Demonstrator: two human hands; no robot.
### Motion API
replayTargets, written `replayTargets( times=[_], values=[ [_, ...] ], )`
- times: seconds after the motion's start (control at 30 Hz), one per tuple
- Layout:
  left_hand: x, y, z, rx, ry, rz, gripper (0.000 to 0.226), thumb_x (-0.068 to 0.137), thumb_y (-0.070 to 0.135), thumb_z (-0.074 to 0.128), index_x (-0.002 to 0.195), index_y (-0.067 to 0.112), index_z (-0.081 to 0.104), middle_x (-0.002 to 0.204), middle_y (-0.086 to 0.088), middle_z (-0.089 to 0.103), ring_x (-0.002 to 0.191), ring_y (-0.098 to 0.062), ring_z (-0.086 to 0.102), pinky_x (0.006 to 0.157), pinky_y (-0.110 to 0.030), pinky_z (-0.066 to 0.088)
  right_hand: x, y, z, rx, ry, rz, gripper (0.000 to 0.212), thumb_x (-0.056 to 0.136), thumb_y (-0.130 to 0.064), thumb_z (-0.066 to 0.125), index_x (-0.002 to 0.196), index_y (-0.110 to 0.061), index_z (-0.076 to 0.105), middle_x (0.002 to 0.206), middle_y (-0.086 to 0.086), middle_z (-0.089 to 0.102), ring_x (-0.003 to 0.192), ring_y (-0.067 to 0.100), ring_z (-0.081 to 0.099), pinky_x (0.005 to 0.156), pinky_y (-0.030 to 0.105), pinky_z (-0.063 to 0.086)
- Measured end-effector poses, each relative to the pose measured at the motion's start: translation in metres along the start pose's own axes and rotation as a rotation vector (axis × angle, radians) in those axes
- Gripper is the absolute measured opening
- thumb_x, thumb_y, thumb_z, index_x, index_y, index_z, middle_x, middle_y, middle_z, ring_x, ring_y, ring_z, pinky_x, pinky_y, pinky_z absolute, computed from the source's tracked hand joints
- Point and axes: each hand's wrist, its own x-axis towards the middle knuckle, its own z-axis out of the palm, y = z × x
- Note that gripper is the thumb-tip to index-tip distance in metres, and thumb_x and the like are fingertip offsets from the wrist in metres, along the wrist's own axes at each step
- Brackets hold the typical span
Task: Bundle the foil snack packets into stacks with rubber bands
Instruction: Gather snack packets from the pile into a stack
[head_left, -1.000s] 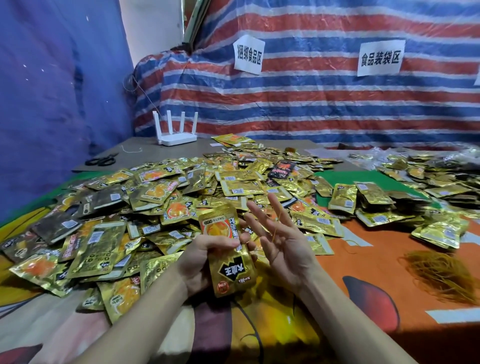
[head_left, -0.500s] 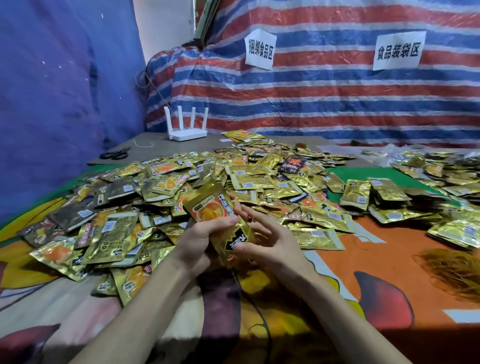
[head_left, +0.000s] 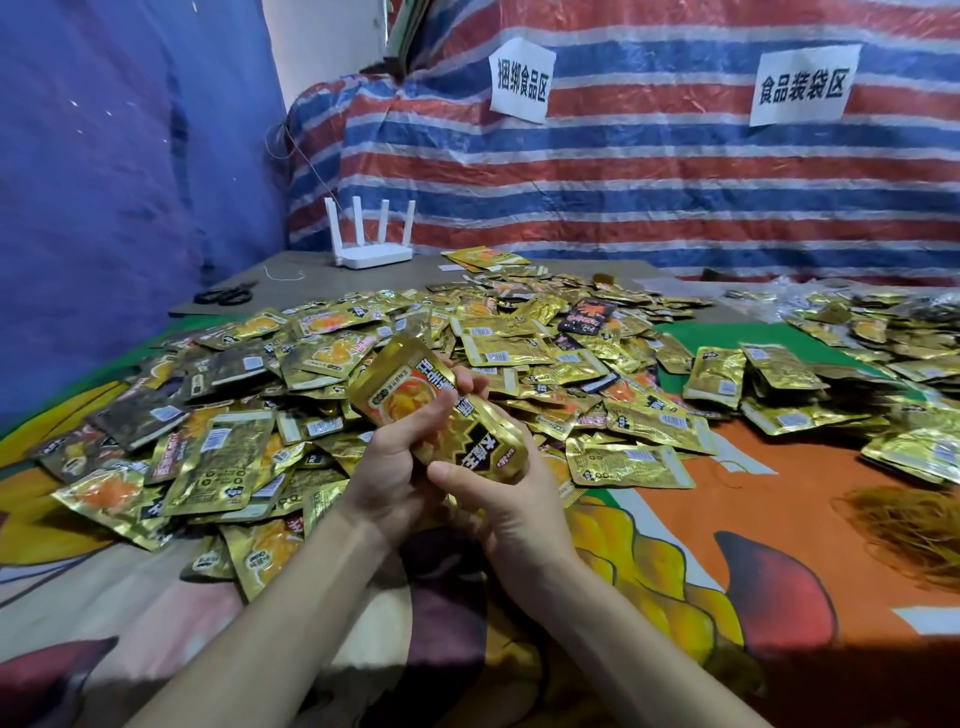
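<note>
Sign (head_left: 801, 85) 食品装袋区; other sign (head_left: 521, 79) probably 捆绑食品区

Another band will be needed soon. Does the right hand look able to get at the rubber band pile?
Probably yes, once it lets go: the right hand grips the packet stack, but only open orange cloth lies between it and the rubber band pile.

Two hands (head_left: 387, 467), one router (head_left: 371, 252), two signs (head_left: 521, 80)
</note>
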Motion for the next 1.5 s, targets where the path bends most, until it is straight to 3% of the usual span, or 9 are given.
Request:
replayTargets(
  times=[0.17, 0.27, 0.43, 0.57, 0.77, 0.9, 1.0, 1.3, 1.5],
  values=[
    [-0.003, 0.002, 0.000, -0.021, 0.037, -0.067, 0.034, 0.077, 0.037, 0.084, 0.105, 0.019, 0.078, 0.119, -0.002, 0.072, 0.117, -0.018, 0.066, 0.097, -0.040, 0.054, 0.003, -0.006, 0.003, -0.049, 0.025, -0.004, 0.070, 0.053, -0.013, 0.093, 0.117, -0.009, 0.065, 0.104, 0.019, 0.075, 0.098, 0.037, 0.073, 0.083, 0.048, 0.059],
    [-0.007, 0.002, -0.001, 0.227, 0.080, -0.091, 0.052, 0.084, 0.049, 0.075, 0.126, 0.019, 0.069, 0.136, -0.006, 0.064, 0.120, -0.028, 0.064, 0.095, -0.044, 0.055, 0.005, -0.013, 0.001, 0.022, 0.007, 0.038, 0.063, 0.058, -0.009, 0.090, 0.116, -0.001, 0.067, 0.103, 0.025, 0.074, 0.095, 0.042, 0.073, 0.085, 0.053, 0.059],
    [-0.006, -0.001, 0.003, 0.578, 0.225, -0.018, 0.053, 0.083, 0.055, 0.068, 0.126, 0.026, 0.068, 0.118, -0.008, 0.068, 0.105, -0.035, 0.065, 0.096, -0.065, 0.047, 0.006, -0.020, -0.006, 0.094, 0.001, 0.075, 0.055, 0.067, -0.004, 0.083, 0.118, 0.006, 0.065, 0.111, 0.033, 0.069, 0.094, 0.042, 0.071, 0.084, 0.053, 0.059],
    [-0.006, -0.003, -0.002, 0.748, 0.344, -0.033, 0.043, 0.060, 0.067, 0.072, 0.081, 0.031, 0.076, 0.078, 0.012, 0.072, 0.076, -0.006, 0.067, 0.078, -0.028, 0.057, 0.005, -0.029, -0.009, 0.087, 0.072, 0.080, 0.060, 0.061, -0.002, 0.087, 0.115, 0.007, 0.063, 0.109, 0.035, 0.068, 0.091, 0.043, 0.069, 0.087, 0.063, 0.053],
    [-0.006, -0.013, -0.011, 0.937, 0.210, -0.060, 0.058, 0.053, 0.050, 0.086, 0.102, 0.021, 0.071, 0.093, 0.005, 0.078, 0.084, -0.012, 0.075, 0.071, -0.028, 0.060, 0.004, -0.031, -0.013, 0.273, 0.349, 0.087, 0.054, 0.071, 0.000, 0.079, 0.119, 0.014, 0.061, 0.111, 0.032, 0.069, 0.089, 0.040, 0.070, 0.086, 0.055, 0.057],
    [-0.008, -0.023, -0.016, 1.306, 0.281, 0.153, 0.034, 0.062, 0.041, 0.092, 0.071, 0.023, 0.065, 0.070, 0.013, 0.069, 0.062, 0.000, 0.062, 0.059, -0.017, 0.049, 0.006, -0.027, -0.014, 0.243, 0.449, 0.027, 0.048, 0.074, 0.003, 0.080, 0.117, 0.009, 0.062, 0.096, 0.024, 0.074, 0.076, 0.033, 0.072, 0.060, 0.035, 0.058],
    [-0.007, -0.028, -0.014, 1.407, 0.192, 0.381, 0.026, 0.074, 0.024, 0.088, 0.072, 0.023, 0.062, 0.070, 0.012, 0.062, 0.067, -0.002, 0.059, 0.062, -0.009, 0.041, 0.007, -0.023, -0.014, 0.212, 0.514, -0.038, 0.054, 0.072, 0.002, 0.084, 0.121, 0.003, 0.062, 0.104, 0.025, 0.074, 0.089, 0.036, 0.073, 0.070, 0.038, 0.059],
    [-0.011, -0.023, -0.007, 1.567, -0.050, 0.593, 0.020, 0.090, 0.020, 0.062, 0.084, 0.002, 0.067, 0.086, -0.005, 0.062, 0.074, -0.025, 0.063, 0.065, -0.041, 0.054, 0.007, -0.024, -0.011, 0.218, 0.506, -0.086, 0.036, 0.076, 0.003, 0.081, 0.108, 0.006, 0.066, 0.091, 0.019, 0.073, 0.081, 0.031, 0.070, 0.077, 0.043, 0.058],
    [-0.008, -0.012, -0.011, 1.549, 0.179, 0.672, 0.011, 0.080, 0.003, 0.070, 0.073, 0.003, 0.061, 0.077, -0.001, 0.058, 0.068, -0.014, 0.054, 0.065, -0.023, 0.047, -0.004, -0.041, -0.022, 0.217, 0.441, 0.075, 0.033, 0.067, 0.002, 0.081, 0.097, 0.004, 0.068, 0.093, 0.027, 0.074, 0.073, 0.036, 0.073, 0.063, 0.052, 0.062]
  ],
)
